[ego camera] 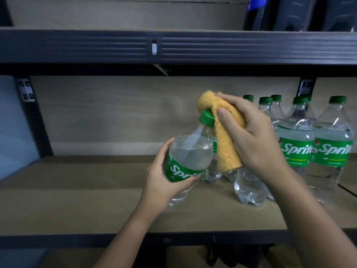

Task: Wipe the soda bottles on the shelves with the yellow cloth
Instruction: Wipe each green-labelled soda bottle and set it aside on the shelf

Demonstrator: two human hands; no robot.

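Observation:
My left hand point(164, 182) grips a clear Sprite bottle point(190, 155) around its green label, holding it tilted above the shelf board point(96, 206) with its green cap point(207, 118) pointing up and right. My right hand point(257, 136) holds the yellow cloth point(226, 136) bunched against the cap and neck, with one end of the cloth hanging down beside the bottle. Several more Sprite bottles point(296, 144) stand upright on the shelf at the right, partly hidden behind my right hand.
A dark metal beam point(154, 47) of the shelf above runs across the top, with dark cola bottles point(301, 12) on it at the upper right. The left half of the wooden shelf holds nothing. A dark upright post point(32, 117) stands at the left.

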